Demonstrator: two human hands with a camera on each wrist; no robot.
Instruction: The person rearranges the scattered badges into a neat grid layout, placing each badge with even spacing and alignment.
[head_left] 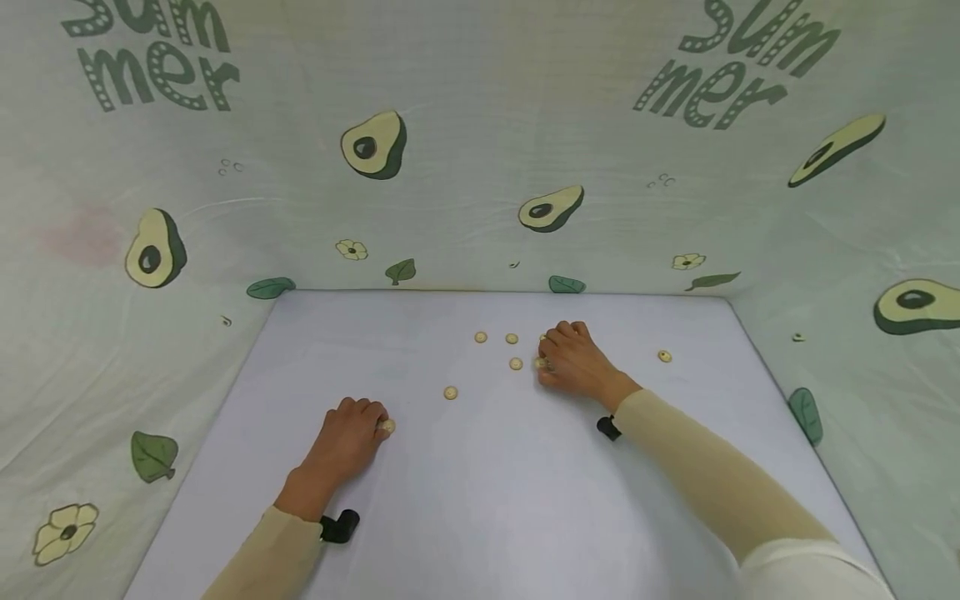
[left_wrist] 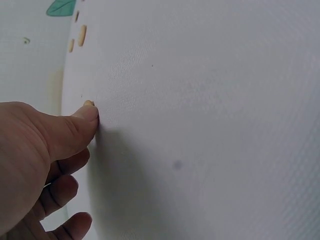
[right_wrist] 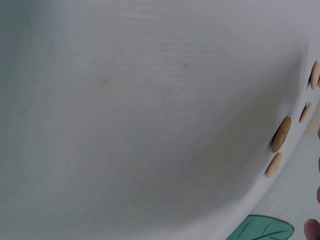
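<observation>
Several small, round, pale wooden discs lie on a white tabletop. My left hand (head_left: 352,437), at the left of the table, pinches one disc (head_left: 387,425) between thumb and index finger; in the left wrist view only an edge of this disc (left_wrist: 89,103) shows past the thumb tip. My right hand (head_left: 573,358) is over the right end of a group of discs, its fingers bent. Beside its fingertips is a disc with dark marks (head_left: 541,363), which lies flat in the right wrist view (right_wrist: 281,135). Another disc (head_left: 543,338) is partly hidden by the fingers.
Left of my right hand lie discs, one in the back row (head_left: 512,338) and one just in front (head_left: 516,364). Another disc (head_left: 450,392) sits between the hands. One more disc (head_left: 664,356) lies far right. A printed cloth (head_left: 465,150) rises behind the table (head_left: 480,517).
</observation>
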